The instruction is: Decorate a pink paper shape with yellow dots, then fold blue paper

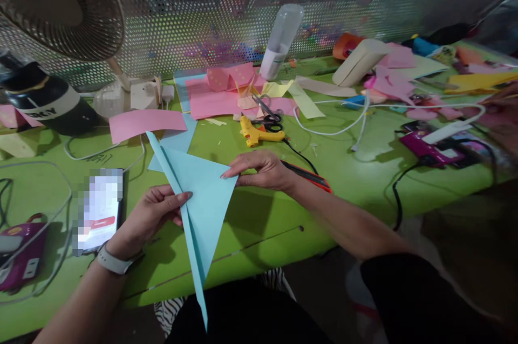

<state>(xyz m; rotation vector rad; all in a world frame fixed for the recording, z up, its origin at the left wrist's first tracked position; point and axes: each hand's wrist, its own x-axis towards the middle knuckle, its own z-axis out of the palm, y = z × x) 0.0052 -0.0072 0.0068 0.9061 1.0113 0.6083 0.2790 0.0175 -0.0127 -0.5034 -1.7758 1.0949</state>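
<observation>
A light blue triangular sheet of paper [206, 187] is held up over the front of the green table, with a narrow folded strip along its left edge. My left hand [159, 209] pinches that folded edge, thumb on top and fingers behind. The right corner of the sheet is between the thumb and fingers of my right hand [261, 170]. Behind the sheet lie another light blue piece [184, 139] and a curved pink strip [148, 124].
A yellow glue gun [259, 133], scissors [269, 112] and an orange-black cutter [311, 176] lie beyond my right hand. A phone [101, 209] is left of my wrist. Behind stand a fan [60, 4], dark bottle [48, 98] and clear bottle [282, 42]. Another person's hand [502, 112] shows far right.
</observation>
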